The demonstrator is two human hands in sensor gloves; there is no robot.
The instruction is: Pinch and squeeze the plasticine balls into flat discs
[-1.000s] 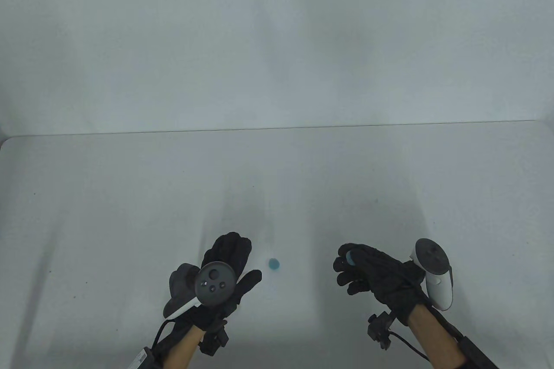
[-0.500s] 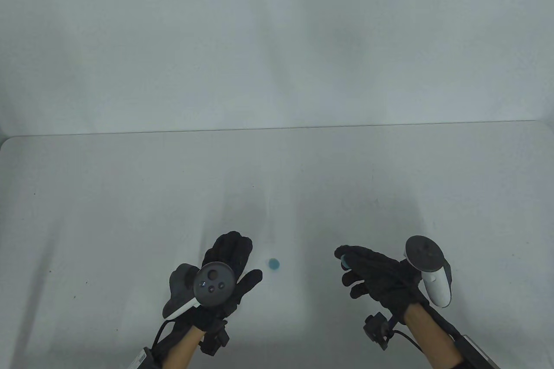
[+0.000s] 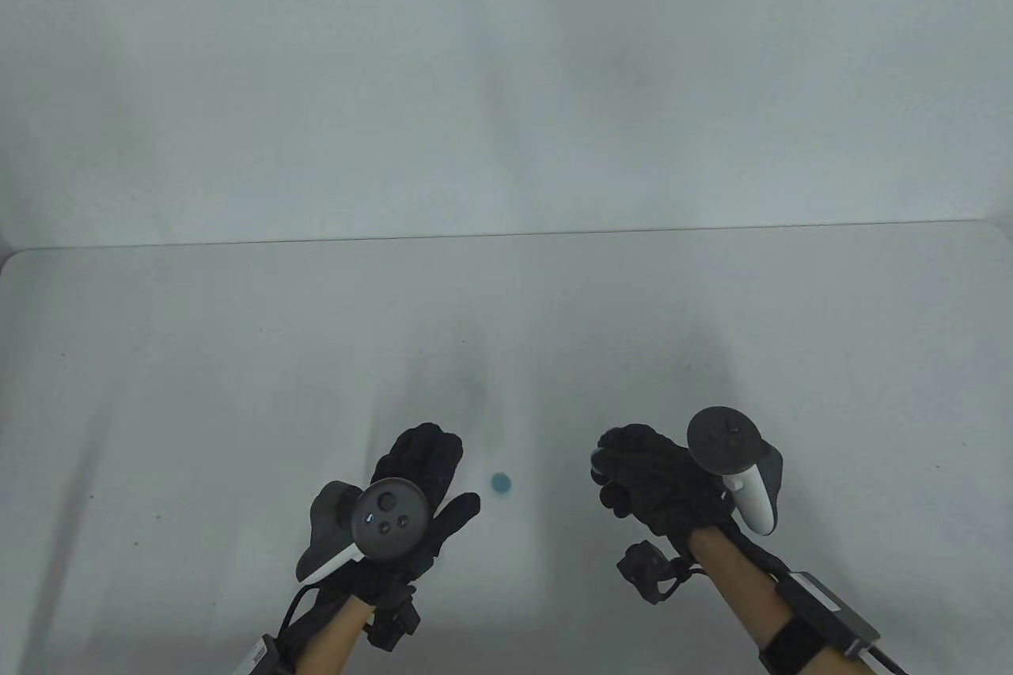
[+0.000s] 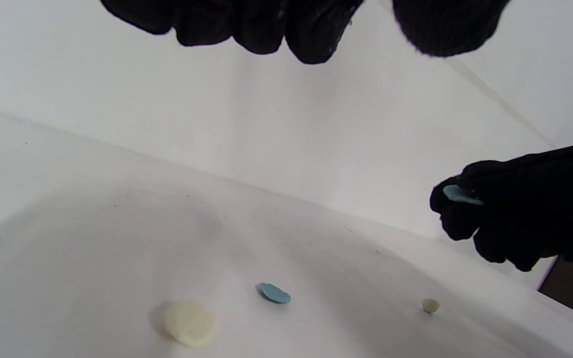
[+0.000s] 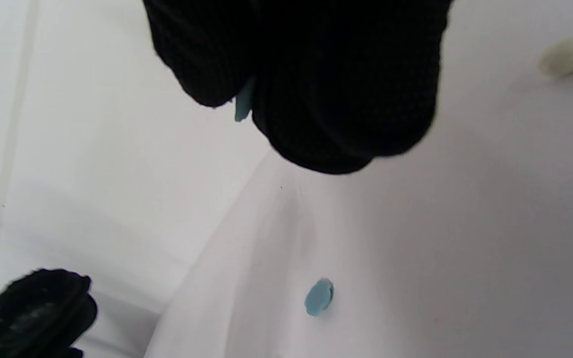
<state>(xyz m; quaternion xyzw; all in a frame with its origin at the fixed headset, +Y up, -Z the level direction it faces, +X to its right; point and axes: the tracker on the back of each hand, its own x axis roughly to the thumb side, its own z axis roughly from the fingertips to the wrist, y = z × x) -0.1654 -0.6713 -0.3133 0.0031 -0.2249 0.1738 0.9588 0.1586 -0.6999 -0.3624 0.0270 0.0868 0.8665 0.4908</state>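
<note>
A flattened blue disc (image 3: 500,482) lies on the white table between my hands; it also shows in the left wrist view (image 4: 273,293) and the right wrist view (image 5: 319,297). My right hand (image 3: 611,469) is held above the table and pinches a second blue plasticine piece (image 4: 460,195) between thumb and fingers. In the right wrist view only the edge of that piece (image 5: 242,102) shows. My left hand (image 3: 449,473) is open and empty, palm down, left of the disc; its fingers (image 4: 266,27) hang above the table.
A flat cream disc (image 4: 190,323) lies on the table near my left hand. A small cream ball (image 4: 430,305) lies under my right hand. A cream piece (image 5: 561,57) shows blurred in the right wrist view. The table's far edge (image 3: 506,236) meets a white wall.
My right hand has turned palm down and shifted a little left, so its tracker is on top and the blue piece is almost hidden in the table view. The left hand and the disc have not moved.
</note>
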